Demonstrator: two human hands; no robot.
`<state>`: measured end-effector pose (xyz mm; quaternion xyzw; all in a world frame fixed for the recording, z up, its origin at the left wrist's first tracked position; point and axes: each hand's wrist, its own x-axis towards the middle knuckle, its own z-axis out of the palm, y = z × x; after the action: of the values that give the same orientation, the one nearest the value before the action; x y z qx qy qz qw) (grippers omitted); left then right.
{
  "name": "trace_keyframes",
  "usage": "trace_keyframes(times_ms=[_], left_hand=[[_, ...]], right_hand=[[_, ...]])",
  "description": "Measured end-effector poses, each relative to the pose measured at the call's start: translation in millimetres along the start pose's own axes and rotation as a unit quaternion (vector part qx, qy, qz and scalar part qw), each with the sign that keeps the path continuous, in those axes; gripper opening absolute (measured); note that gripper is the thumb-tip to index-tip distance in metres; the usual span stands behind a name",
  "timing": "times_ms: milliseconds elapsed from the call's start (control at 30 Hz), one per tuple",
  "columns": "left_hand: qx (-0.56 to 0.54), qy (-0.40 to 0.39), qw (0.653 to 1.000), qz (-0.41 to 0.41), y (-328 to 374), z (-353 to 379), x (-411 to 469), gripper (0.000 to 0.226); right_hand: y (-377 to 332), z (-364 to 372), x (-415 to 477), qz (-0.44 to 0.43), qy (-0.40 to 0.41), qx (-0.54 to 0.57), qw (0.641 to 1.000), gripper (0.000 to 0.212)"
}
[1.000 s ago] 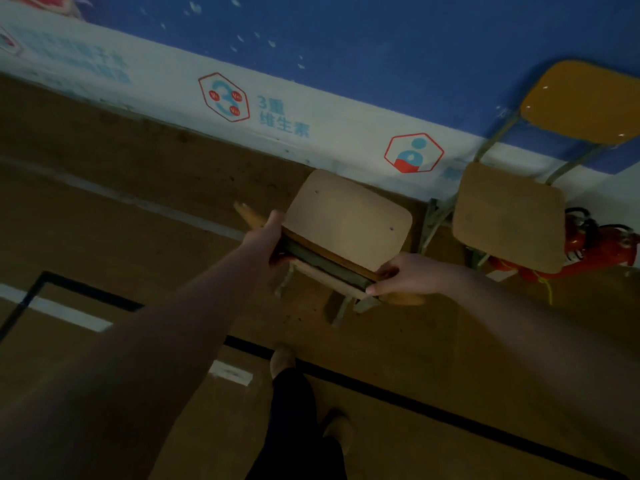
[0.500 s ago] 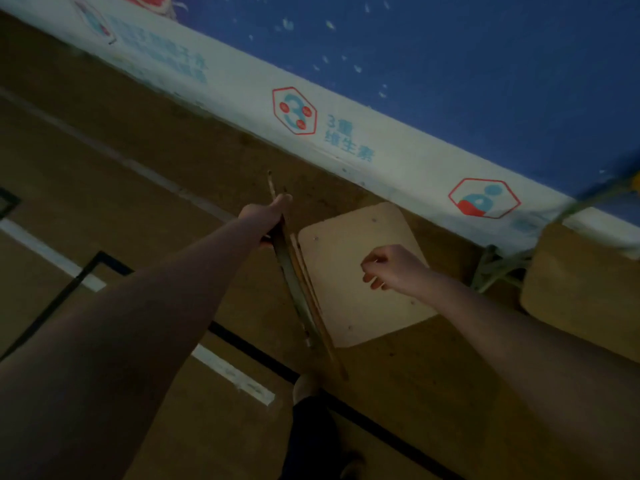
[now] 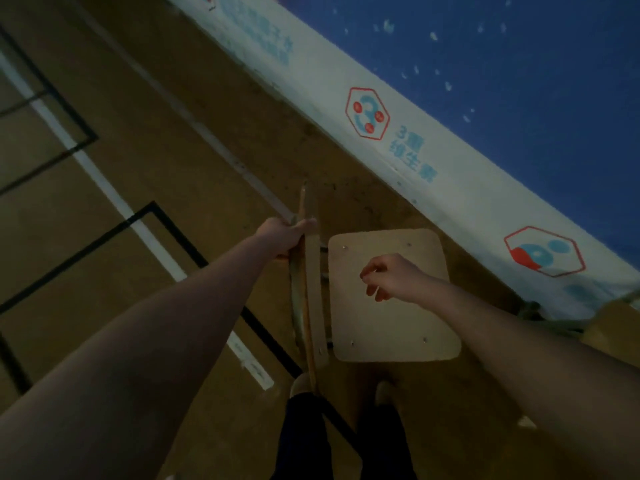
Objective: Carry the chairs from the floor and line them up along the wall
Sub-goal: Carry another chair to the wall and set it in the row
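Note:
A wooden chair stands in front of me near the wall, its light seat [image 3: 398, 327] facing up and its backrest [image 3: 313, 289] seen edge-on at the seat's left side. My left hand [image 3: 287, 237] is closed around the top of the backrest. My right hand [image 3: 391, 277] hovers just over the seat with loosely curled, parted fingers and holds nothing. A second chair [image 3: 613, 330] shows partly at the right edge, with its metal frame [image 3: 533, 311] against the wall.
The blue wall [image 3: 519, 64] has a white band [image 3: 450, 188] with hexagon logos along its base. Black and white court lines [image 3: 114, 202] cross the wooden floor to the left. My feet [image 3: 301, 382] stand just behind the chair.
The chair has been turned so the backrest is on the left. My right hand let go of the seat's front edge and now hovers over the seat. My view swung left.

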<state>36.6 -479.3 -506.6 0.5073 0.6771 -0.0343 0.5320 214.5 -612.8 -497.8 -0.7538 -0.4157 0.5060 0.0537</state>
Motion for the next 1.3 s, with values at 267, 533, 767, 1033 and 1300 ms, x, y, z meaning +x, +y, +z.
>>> trace_keyframes(times_ms=[267,533,767,1033,1300], left_hand=[[-0.024,-0.048,0.999,-0.009,-38.7,-0.2,-36.4,0.078],[-0.120,0.000,0.992,-0.050,-80.1,31.2,-94.9,0.062],[-0.172,0.041,0.983,-0.039,-105.8,67.1,-133.3,0.067],[-0.166,0.048,0.984,-0.035,-118.7,87.4,-142.3,0.084],[-0.152,0.017,0.987,-0.040,-114.7,88.1,-150.6,0.084]], right_hand=[[-33.2,-31.1,20.6,-0.119,-0.023,-0.195,0.973,0.025],[-46.8,-33.0,17.6,-0.251,-0.020,-0.346,0.904,0.039],[-75.3,-23.5,13.8,-0.350,0.008,-0.445,0.824,0.063],[-106.0,-0.6,33.2,-0.372,-0.006,-0.672,0.641,0.079],[-107.6,-8.2,24.7,-0.460,0.050,-0.705,0.537,0.071]])
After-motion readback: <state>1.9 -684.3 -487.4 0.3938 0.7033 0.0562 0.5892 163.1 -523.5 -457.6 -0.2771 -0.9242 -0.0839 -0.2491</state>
